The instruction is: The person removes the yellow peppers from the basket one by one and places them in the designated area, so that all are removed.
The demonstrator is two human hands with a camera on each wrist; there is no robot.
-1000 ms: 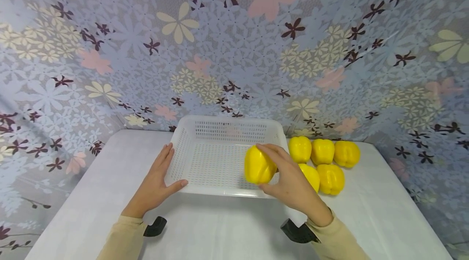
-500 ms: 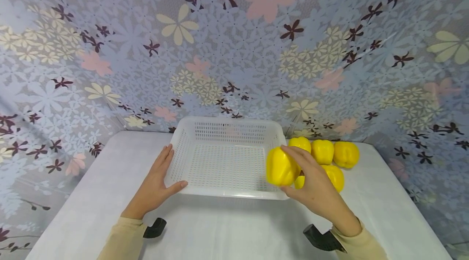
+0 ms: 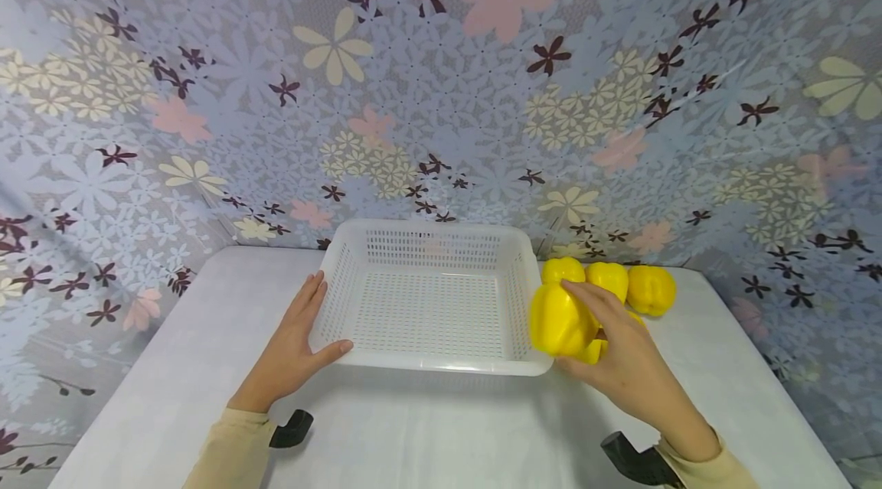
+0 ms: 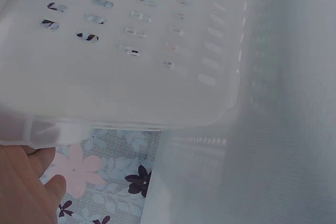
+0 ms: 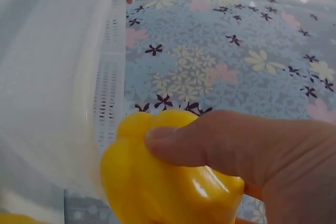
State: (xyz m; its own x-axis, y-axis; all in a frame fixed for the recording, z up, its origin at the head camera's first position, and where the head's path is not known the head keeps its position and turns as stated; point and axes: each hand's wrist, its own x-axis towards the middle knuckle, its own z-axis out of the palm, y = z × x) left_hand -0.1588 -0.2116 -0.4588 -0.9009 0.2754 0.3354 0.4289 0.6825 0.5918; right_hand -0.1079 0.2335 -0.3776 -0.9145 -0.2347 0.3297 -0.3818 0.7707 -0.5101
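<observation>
My right hand [image 3: 630,366] grips a yellow bell pepper [image 3: 560,321] over the right rim of a white perforated plastic basket [image 3: 427,364]. In the right wrist view the thumb presses across the pepper's [image 5: 163,182] side, with the basket wall [image 5: 52,77] close by on the left. My left hand [image 3: 292,343] rests at the basket's front left corner, fingers straight along the outer left side and thumb on the front rim. In the left wrist view, fingers [image 4: 34,182] of that hand touch the basket [image 4: 131,85] just under its rim.
Behind and right of the held pepper stand more yellow bell peppers [image 3: 651,291], some hidden by the hand. A white cloth [image 3: 427,435] covers the table, and a flowered curtain [image 3: 413,91] rises along its back edge and sides. Each wrist wears a black mount [image 3: 292,428].
My right hand has carried the yellow pepper rightward from above the inside of the basket to its right rim. The left hand and basket stay where they were.
</observation>
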